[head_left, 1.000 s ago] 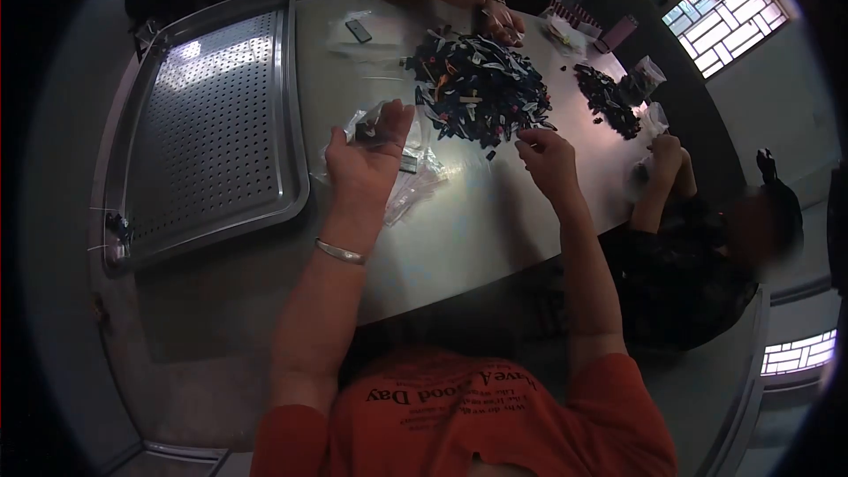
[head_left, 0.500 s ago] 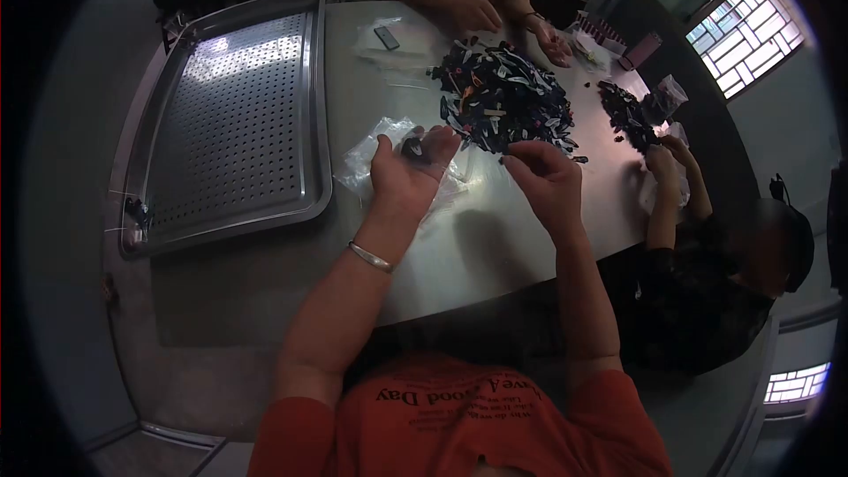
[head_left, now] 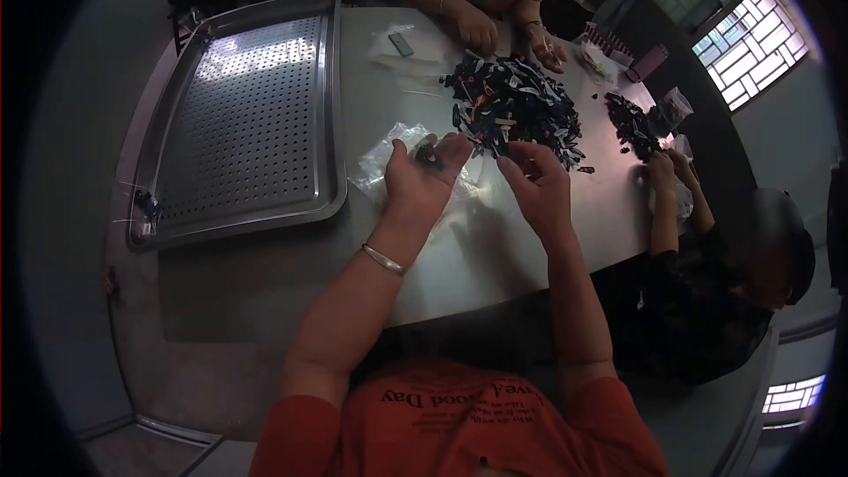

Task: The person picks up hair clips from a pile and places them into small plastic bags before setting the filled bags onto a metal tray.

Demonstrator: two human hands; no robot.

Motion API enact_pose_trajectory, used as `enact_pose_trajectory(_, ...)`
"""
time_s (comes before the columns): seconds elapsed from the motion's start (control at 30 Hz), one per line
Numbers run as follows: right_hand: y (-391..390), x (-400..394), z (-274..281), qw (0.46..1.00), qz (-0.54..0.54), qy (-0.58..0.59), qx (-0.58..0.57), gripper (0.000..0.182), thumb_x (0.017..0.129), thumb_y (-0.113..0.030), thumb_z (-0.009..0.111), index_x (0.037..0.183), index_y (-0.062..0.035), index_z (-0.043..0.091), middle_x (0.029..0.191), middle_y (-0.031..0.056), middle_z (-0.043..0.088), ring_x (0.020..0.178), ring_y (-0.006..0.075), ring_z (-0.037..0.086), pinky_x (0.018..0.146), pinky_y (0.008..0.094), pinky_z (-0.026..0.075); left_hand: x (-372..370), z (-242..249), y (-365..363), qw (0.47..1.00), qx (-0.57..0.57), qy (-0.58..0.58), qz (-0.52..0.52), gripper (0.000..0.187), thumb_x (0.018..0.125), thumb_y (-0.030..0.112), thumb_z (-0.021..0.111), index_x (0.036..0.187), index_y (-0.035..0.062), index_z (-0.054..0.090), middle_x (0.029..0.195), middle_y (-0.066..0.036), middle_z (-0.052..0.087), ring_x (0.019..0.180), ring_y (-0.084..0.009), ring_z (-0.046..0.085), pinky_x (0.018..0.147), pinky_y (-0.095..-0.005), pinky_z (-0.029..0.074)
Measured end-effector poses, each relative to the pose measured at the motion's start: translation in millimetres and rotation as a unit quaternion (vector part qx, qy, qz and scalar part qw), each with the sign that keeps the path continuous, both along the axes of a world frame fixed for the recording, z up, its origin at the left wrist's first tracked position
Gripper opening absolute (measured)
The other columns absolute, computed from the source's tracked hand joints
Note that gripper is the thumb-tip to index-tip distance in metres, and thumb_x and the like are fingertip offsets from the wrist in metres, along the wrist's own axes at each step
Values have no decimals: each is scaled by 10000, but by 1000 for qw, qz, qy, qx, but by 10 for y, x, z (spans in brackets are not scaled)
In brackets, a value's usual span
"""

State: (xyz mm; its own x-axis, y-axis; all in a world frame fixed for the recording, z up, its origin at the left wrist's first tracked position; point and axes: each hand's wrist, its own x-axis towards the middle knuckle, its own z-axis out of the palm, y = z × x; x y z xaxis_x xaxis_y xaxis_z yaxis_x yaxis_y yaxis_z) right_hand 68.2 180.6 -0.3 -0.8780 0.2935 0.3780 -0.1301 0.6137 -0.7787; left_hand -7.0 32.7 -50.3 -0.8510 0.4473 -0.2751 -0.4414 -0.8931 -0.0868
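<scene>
My left hand [head_left: 419,184] is palm up, its fingers stretched out, and a few small dark pieces [head_left: 429,157] lie on the palm and finger bases. My right hand [head_left: 541,184] is at the near edge of a heap of small pieces [head_left: 521,110], mostly black with white and some orange ones; their exact kind is too small to tell. Its thumb and index finger are bent towards each other, and what they hold, if anything, I cannot make out. Under and beside my left hand are clear plastic bags [head_left: 378,159].
A large perforated metal tray [head_left: 339,124] takes up the left of the metal table [head_left: 424,287]. A dark flat object [head_left: 401,44] lies on plastic at the back. One person's hands [head_left: 477,31] are behind the heap; another person [head_left: 707,300] works at a smaller dark pile [head_left: 629,124] on the right.
The view has shifted slightly, so the table appears a little to the right. My right hand has come slightly nearer my left, its fingers at the heap's edge. Dark pieces stay on my left palm.
</scene>
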Motion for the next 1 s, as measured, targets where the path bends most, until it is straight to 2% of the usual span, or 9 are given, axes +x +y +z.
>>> enact_pose_trajectory(0.1,-97,81,45,975,88,-93,-184,325,822,-146,696,1100,-3,607,878,19,642,723,65,562,647,211,452,0,-31,7,999,13,46,-4,523,994,444,222,1037,-33,430,1059,-314,550,1009,-457,559,954,-564,435)
enact_pose_trajectory(0.17,-197,72,55,967,109,-95,-208,348,814,-133,701,1117,3,596,871,11,633,740,62,559,659,211,459,-2,-42,4,996,20,83,-8,514,995,442,231,1041,-29,431,1068,-312,548,1023,-458,552,951,-563,437)
enact_pose_trajectory(0.27,-230,9,48,988,98,-95,-79,327,818,-104,691,1109,10,594,852,5,628,741,67,577,649,223,476,10,17,-2,998,5,64,-15,498,996,432,242,1050,-24,434,1071,-303,548,1047,-454,542,942,-562,440)
enact_pose_trajectory(0.37,-48,-29,59,986,30,-60,-151,295,840,-144,678,1086,6,615,813,21,645,710,70,581,640,221,476,41,68,-46,995,0,102,-16,499,992,429,256,1045,-28,450,1090,-301,548,1045,-450,546,948,-563,438)
enact_pose_trajectory(0.57,927,-62,-416,983,-131,-56,115,222,804,-157,692,959,0,668,789,67,668,683,118,607,655,257,493,-9,-55,-16,998,3,59,-17,507,991,418,262,988,-39,483,1030,-292,575,998,-441,571,945,-545,453)
enact_pose_trajectory(0.63,944,-19,-484,984,-124,-99,87,234,776,-169,703,957,-22,680,796,95,670,687,159,619,670,292,502,-12,-100,7,998,15,62,-24,506,990,420,269,986,-37,487,1026,-289,578,989,-435,576,944,-541,455)
enact_pose_trajectory(0.8,836,-156,-608,970,-109,-73,204,275,768,-214,676,1017,-95,683,896,100,633,827,272,618,758,360,489,0,-149,19,998,34,45,-29,489,985,434,321,1004,-18,506,1006,-271,599,983,-407,592,948,-526,453)
enact_pose_trajectory(0.9,822,-169,-599,968,-125,-81,204,225,767,-176,657,967,-77,683,862,111,635,845,280,624,760,368,491,-42,-191,46,999,25,18,-24,524,969,459,350,934,-32,527,1010,-257,573,978,-393,577,938,-510,460)
enact_pose_trajectory(1.0,845,-162,-680,978,-118,-46,169,166,777,-130,663,893,-11,666,844,114,657,718,214,635,667,330,506,-27,-236,53,997,36,65,-12,511,978,451,333,961,-27,514,1015,-258,568,976,-395,578,932,-507,468)
